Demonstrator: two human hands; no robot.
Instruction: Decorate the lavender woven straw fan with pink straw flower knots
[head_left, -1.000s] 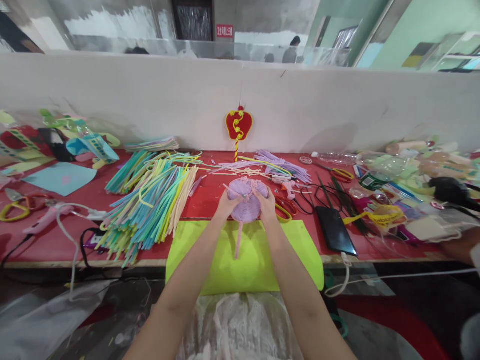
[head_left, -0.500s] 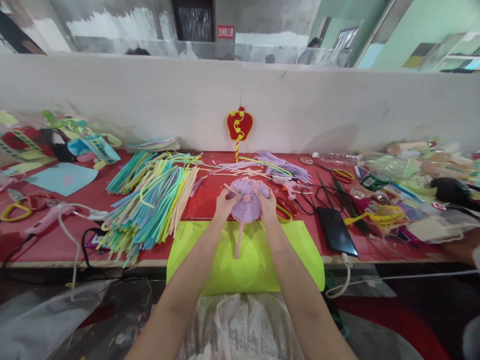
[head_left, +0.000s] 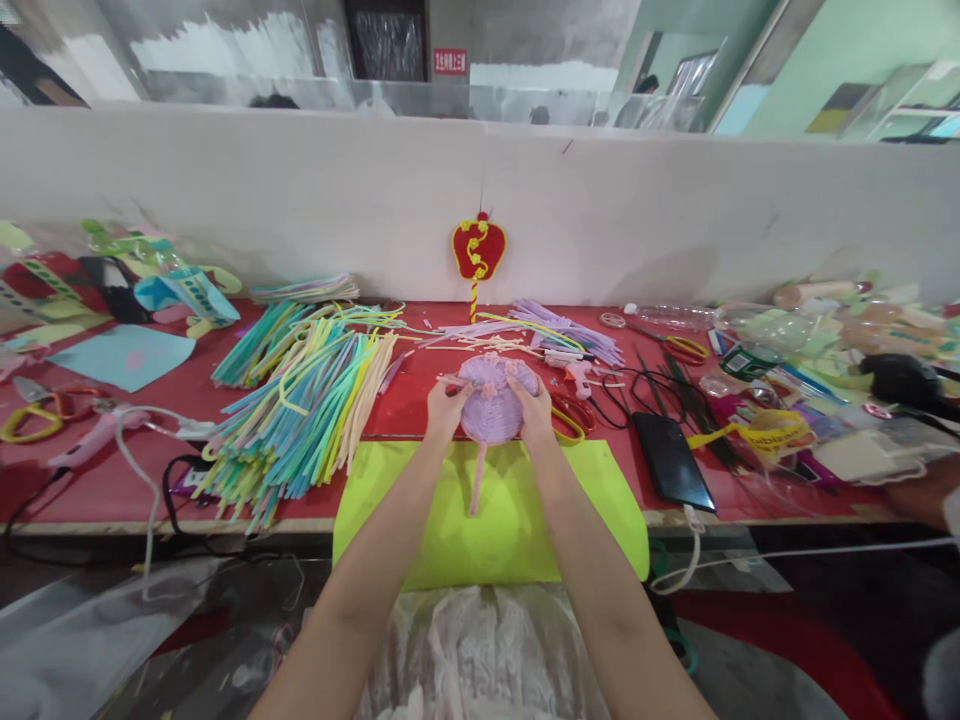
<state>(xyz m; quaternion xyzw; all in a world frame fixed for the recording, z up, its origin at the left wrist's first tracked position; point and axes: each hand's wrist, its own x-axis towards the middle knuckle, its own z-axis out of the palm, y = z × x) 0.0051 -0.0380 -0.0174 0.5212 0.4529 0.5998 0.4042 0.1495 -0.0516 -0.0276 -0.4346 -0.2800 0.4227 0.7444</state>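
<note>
A round purple fan (head_left: 491, 415) made of pipe cleaners, with a pink handle (head_left: 478, 485), lies above the yellow-green sheet (head_left: 487, 555). Small pink flowers decorate its upper part. My left hand (head_left: 445, 405) is closed at the fan's left edge, its fingers pinching a thin pink pipe cleaner (head_left: 454, 380) that runs onto the fan's face. My right hand (head_left: 534, 408) grips the fan's right edge, thumb on top near a pink flower (head_left: 513, 369). The fingers beneath the fan are hidden.
Bundles of coloured pipe cleaners (head_left: 300, 400) lie left, purple ones (head_left: 566, 330) behind. A red fan (head_left: 478, 250) stands against the white partition. Scissors (head_left: 568, 420), glue guns (head_left: 577, 376) (head_left: 97, 440), a phone (head_left: 671, 462) and cables surround the work area. Another person's hand (head_left: 922, 490) is far right.
My left hand has shifted slightly left, and the pink pipe cleaner in it now lies flatter, nearer the fan's upper left. The right hand keeps its grip, nearly unmoved.
</note>
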